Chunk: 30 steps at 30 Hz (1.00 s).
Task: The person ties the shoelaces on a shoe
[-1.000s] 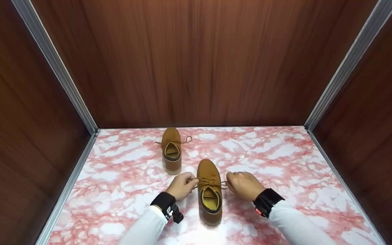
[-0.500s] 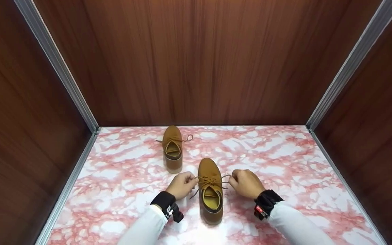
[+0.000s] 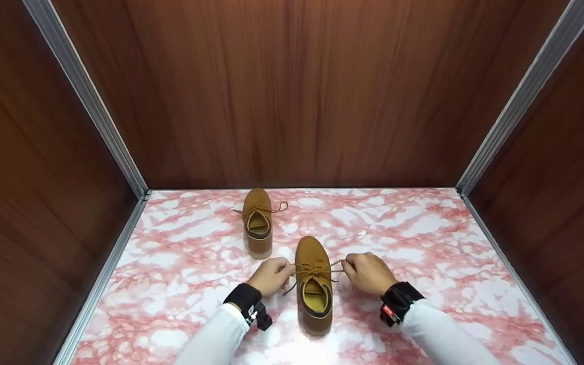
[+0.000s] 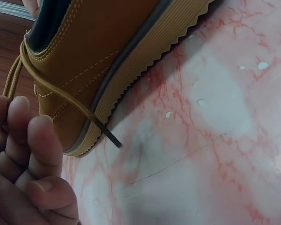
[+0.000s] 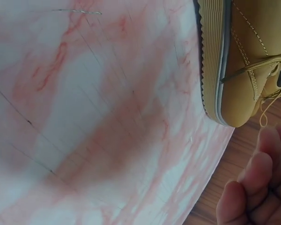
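Note:
A tan lace-up shoe (image 3: pixel 311 251) stands upright in front of me, its toe pointing away. Left of it, my left hand (image 3: pixel 270 276) pinches a loop of its lace between thumb and fingertips. On the opposite side my right hand (image 3: pixel 369 272) grips another loop, drawn out sideways from the knot (image 3: pixel 314 271). In the left wrist view a loose lace end (image 4: pixel 107 134) with a dark tip dangles beside the sole (image 4: pixel 131 65). The right wrist view shows the other lace end (image 5: pixel 257 65) lying across the shoe's side, and curled fingers (image 5: pixel 260 168) at the loop.
A matching tan shoe (image 3: pixel 257 197) stands farther back to the left, its laces spread to both sides. The red-and-white marbled tabletop (image 3: pixel 413 223) is bounded by brown wood-grain panels (image 3: pixel 292 101) with grey metal strips (image 3: pixel 94 109) at the corners.
My right hand has shifted slightly outward, and its lace loop shows longer. A loose lace end has come into sight below my left hand. The shoes stay in place.

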{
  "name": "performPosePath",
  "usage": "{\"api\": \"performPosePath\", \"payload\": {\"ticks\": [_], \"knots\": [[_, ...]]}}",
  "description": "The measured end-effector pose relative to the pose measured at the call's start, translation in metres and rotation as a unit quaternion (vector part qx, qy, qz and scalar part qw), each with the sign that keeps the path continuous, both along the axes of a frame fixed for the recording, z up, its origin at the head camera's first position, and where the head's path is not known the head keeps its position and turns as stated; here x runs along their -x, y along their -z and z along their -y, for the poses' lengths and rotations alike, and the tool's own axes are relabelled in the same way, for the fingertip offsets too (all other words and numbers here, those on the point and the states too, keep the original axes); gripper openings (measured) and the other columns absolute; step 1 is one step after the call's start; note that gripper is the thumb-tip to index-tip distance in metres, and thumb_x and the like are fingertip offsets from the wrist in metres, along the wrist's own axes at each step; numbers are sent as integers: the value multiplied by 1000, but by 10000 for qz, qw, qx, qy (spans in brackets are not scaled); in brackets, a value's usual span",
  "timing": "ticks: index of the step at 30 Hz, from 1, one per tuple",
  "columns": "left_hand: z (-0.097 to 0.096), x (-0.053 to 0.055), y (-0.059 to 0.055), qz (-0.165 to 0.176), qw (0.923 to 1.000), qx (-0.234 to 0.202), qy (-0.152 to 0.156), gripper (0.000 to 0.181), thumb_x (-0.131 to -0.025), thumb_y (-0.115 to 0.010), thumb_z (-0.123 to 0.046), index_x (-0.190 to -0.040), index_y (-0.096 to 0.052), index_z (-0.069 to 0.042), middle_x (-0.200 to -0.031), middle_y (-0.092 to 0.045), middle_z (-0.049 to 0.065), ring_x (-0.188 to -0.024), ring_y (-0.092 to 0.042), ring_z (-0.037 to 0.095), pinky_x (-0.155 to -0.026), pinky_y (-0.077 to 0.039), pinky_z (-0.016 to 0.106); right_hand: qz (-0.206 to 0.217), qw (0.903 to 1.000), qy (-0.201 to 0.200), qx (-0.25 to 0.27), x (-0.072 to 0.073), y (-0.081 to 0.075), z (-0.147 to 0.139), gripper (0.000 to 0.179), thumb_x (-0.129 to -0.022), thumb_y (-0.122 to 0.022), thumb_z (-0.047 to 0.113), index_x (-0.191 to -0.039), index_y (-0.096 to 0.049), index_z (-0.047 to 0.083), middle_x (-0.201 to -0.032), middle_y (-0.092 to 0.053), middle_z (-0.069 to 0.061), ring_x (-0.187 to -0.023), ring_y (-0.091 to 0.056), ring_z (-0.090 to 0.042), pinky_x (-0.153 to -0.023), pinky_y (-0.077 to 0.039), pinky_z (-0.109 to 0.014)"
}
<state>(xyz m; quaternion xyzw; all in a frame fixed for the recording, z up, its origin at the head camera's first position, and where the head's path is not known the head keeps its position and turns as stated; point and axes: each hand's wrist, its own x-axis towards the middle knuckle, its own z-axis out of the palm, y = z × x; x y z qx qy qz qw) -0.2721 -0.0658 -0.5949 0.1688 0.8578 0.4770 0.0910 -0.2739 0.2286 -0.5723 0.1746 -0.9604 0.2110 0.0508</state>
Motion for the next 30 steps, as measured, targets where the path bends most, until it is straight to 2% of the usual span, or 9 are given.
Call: {"api": "performPosePath", "payload": {"ticks": [6,10,16,24,30], "knots": [[0,1,2,-501,9982,312,-105,31,-107,-56,-23,-80,-60,-8,-68,-51,-10,-63,-50,4,-63,-41,21,223,9992,319,48,0,2,-3,39,-102,-60,23,-63,-59,23,-57,-52,9,-56,-50,-11,-59,-45,-33],[4,2,4,-738,9965,380,-65,30,-107,-55,-18,-78,-56,-9,-72,-46,-9,-66,-44,5,-65,-38,21,251,9983,535,8,0,4,-5,40,-101,-59,22,-61,-58,21,-57,-54,6,-55,-51,-14,-59,-46,-36],[16,3,9,-741,9967,322,-13,30,-106,-55,-16,-77,-52,-8,-72,-43,-9,-67,-43,6,-68,-38,22,237,9971,728,12,1,7,-7,39,-99,-59,18,-60,-55,18,-58,-55,2,-58,-52,-17,-61,-47,-38],[25,1,19,-856,9959,214,172,29,-106,-57,-17,-78,-54,-9,-74,-46,-8,-69,-44,4,-68,-38,21,474,9945,921,162,3,13,-9,35,-96,-60,13,-61,-54,16,-60,-56,-1,-60,-52,-18,-60,-44,-34],[28,1,26,-834,9961,252,109,28,-105,-58,-18,-78,-56,-9,-74,-48,-8,-70,-45,4,-69,-38,22,385,9945,960,158,6,22,-8,34,-93,-61,11,-60,-52,15,-61,-57,-5,-62,-52,-20,-61,-45,-36]]}}
